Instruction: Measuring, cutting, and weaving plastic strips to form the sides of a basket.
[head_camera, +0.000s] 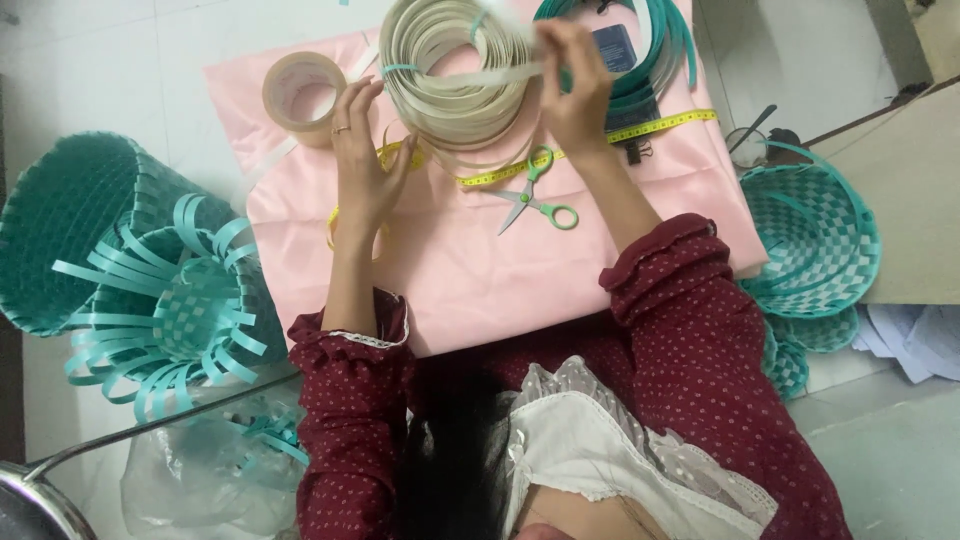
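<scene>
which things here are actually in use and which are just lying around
In use: left hand and right hand, both on the cream strip coil.

Lying about: scissors, tape roll, yellow measuring tape, teal strip coil, teal woven baskets.

The coil is a thick roll of flat cream-white strapping, wound in many loose loops. It stands tilted on edge over the far part of the pink cloth, its open centre showing. A thin teal tie crosses its left side, and another shows at the top. A loose end of the same cream strip runs across its upper front to the right. A few outer loops sag free at the bottom, near the yellow tape measure. The top is slightly blurred.
</scene>
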